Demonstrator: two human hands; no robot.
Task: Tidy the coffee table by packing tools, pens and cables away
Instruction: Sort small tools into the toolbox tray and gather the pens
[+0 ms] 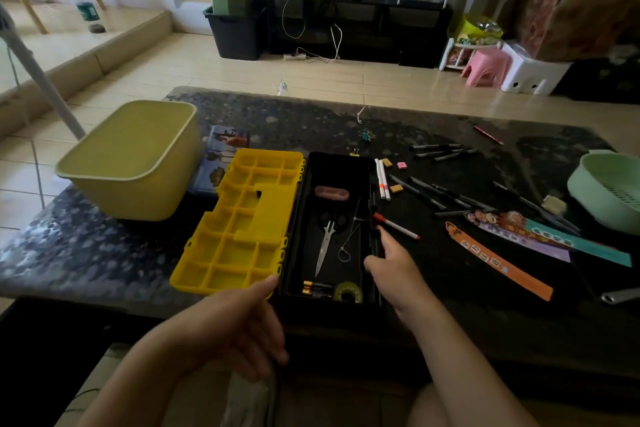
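One open toolbox [332, 229] sits at the centre of the coffee table [104, 253], with its yellow lid [242, 222] folded flat toward 9 o'clock. The black base holds one pair of scissors [327, 239], one wire loop [349, 236], one pink item [331, 193] at 12 o'clock, one tape roll [348, 292] and at least two batteries [317, 288] at 6 o'clock. One red-capped pen [396, 226] lies just beside the right rim at 3 o'clock. Two white pens [382, 180] lie side by side at 1 o'clock, with three small erasers [386, 163] near them. Three black pens [443, 151] form a group further toward 1 o'clock; more lie scattered toward 3 o'clock, their count unclear. One red pen [488, 134] lies apart toward 2 o'clock. The left hand [235, 326] hovers at 7 o'clock, near the lid's front corner, fingers relaxed and spread, holding nothing. The right hand [391, 263] is at 4 o'clock over the right rim, index finger straight and pointing at the red-capped pen, thumb over the base, holding nothing; contact with the pen cannot be confirmed. One yellow tub [135, 159] stands at 10 o'clock, partly covering one pencil case [221, 156]. One green colander [606, 191] stands at 3 o'clock at the table edge. Several printed paper strips [498, 265] lie at 4 o'clock, over some black pens.
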